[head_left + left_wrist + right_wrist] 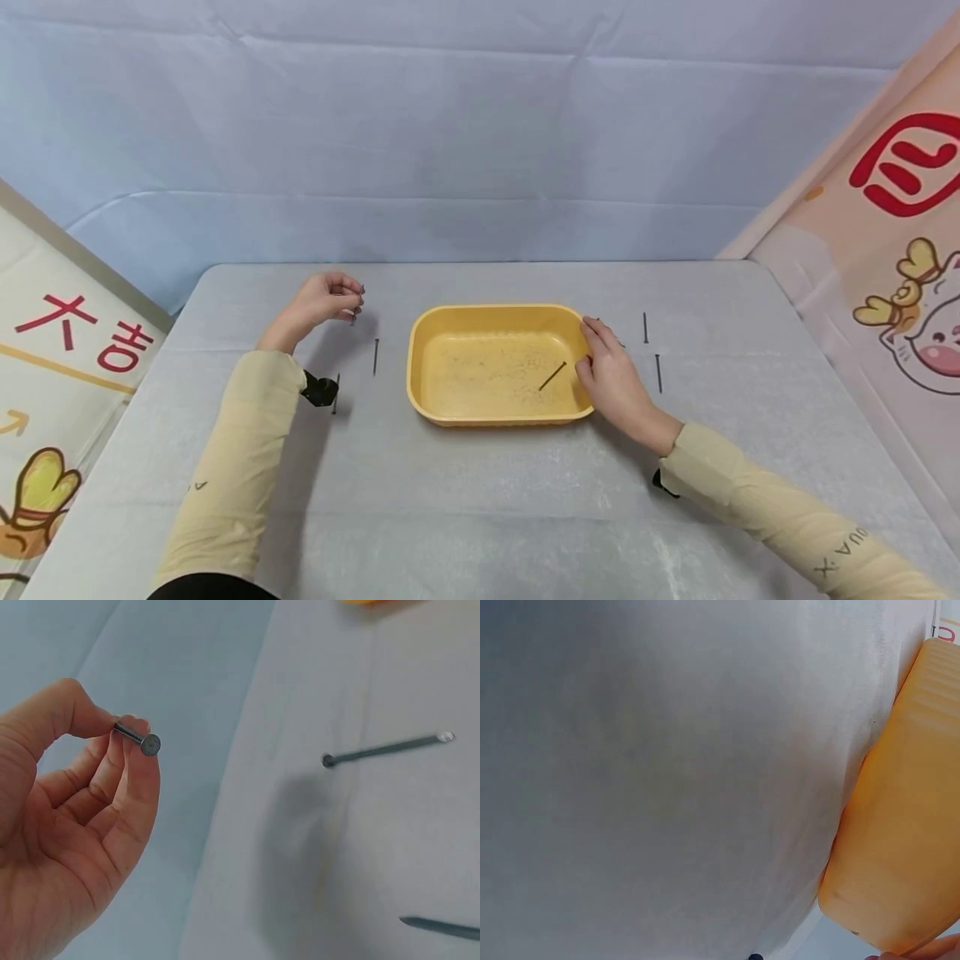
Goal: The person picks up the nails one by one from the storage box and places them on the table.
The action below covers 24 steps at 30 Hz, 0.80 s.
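Observation:
Between thumb and fingertips, my left hand [324,301] pinches a dark metal nail [139,740] above the table's far left part. The nail's flat head points at the left wrist camera. A yellow plastic tray [480,419] stands in the middle of the table. My right hand [617,382] grips its right rim, the thumb at the inner side and the fingers over the outside. One nail [552,376] lies inside the tray, near that hand. In the right wrist view, only fingertips [941,949] show at the tray's edge.
Left of the tray lies a nail [376,357], and another nail [336,393] is partly behind the left wrist's black strap. To the right lie a farther nail [645,327] and a nearer nail [659,373]. A pale cloth backdrop [480,150] rises behind the grey table [465,533].

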Each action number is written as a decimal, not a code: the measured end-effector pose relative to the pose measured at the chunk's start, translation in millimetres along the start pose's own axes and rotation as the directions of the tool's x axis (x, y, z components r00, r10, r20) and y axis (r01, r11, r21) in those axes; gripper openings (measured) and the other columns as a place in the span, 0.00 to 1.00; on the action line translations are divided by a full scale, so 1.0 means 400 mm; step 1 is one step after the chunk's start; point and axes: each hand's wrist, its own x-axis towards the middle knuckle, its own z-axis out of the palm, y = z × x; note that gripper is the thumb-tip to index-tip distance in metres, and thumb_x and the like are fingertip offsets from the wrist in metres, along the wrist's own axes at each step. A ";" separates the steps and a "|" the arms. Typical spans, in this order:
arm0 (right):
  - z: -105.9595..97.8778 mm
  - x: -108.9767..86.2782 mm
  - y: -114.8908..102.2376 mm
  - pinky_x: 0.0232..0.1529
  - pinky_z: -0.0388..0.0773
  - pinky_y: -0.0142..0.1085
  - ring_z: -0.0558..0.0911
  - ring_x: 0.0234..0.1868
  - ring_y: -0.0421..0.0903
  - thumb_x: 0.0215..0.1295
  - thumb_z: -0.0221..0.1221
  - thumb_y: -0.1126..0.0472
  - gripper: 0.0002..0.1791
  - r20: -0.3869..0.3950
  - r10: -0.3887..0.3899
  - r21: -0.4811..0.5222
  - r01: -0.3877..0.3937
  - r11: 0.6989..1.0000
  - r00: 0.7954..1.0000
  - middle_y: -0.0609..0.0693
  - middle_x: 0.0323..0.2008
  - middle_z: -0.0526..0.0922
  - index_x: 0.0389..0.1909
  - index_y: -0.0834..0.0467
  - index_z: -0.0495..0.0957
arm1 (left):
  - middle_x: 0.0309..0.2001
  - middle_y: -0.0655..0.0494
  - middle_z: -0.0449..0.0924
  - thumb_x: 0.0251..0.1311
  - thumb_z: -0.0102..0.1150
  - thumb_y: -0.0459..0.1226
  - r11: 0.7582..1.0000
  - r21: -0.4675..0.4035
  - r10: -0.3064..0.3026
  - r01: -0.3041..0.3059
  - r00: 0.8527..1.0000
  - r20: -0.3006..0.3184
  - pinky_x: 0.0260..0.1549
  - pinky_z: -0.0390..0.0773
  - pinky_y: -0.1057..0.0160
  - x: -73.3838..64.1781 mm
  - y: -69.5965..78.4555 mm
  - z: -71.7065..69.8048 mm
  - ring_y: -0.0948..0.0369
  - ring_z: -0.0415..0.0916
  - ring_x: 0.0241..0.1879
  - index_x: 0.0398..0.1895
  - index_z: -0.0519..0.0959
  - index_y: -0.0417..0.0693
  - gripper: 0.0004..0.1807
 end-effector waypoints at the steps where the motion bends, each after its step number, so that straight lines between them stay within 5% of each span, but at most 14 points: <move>1: 0.000 0.000 0.000 0.42 0.72 0.46 0.66 0.58 0.61 0.58 0.48 0.73 0.26 0.001 0.000 0.000 0.000 1.000 1.000 0.68 0.61 0.61 0.59 0.77 0.61 | 0.42 0.37 0.72 0.61 0.50 0.32 1.000 0.000 -0.010 0.010 1.000 0.001 0.43 0.77 0.54 0.001 -0.005 -0.001 0.47 0.74 0.43 0.51 0.67 0.27 0.18; 7: -0.001 0.001 0.000 0.45 0.72 0.47 0.65 0.60 0.61 0.57 0.49 0.73 0.26 0.001 -0.001 -0.002 0.001 1.000 1.000 0.67 0.61 0.61 0.59 0.77 0.61 | 0.46 0.33 0.71 0.62 0.48 0.31 0.999 -0.034 -0.029 0.030 0.999 0.018 0.41 0.78 0.57 0.002 -0.025 -0.003 0.48 0.74 0.43 0.52 0.66 0.25 0.19; 12: -0.002 0.001 -0.001 0.44 0.73 0.46 0.66 0.59 0.60 0.57 0.49 0.74 0.26 -0.010 -0.009 0.000 0.009 1.000 1.000 0.68 0.60 0.62 0.58 0.77 0.61 | 0.49 0.33 0.70 0.62 0.47 0.31 0.998 -0.046 -0.052 0.053 0.998 0.029 0.42 0.78 0.60 0.001 -0.037 -0.006 0.58 0.76 0.40 0.53 0.65 0.24 0.19; 24: -0.002 0.001 -0.001 0.42 0.72 0.45 0.67 0.57 0.59 0.56 0.49 0.74 0.26 -0.015 -0.015 0.004 0.015 1.000 1.000 0.68 0.60 0.62 0.58 0.78 0.61 | 0.49 0.38 0.71 0.63 0.47 0.31 0.980 -0.012 -0.198 0.198 0.980 0.036 0.43 0.78 0.61 -0.002 -0.054 -0.004 0.62 0.77 0.35 0.55 0.66 0.25 0.19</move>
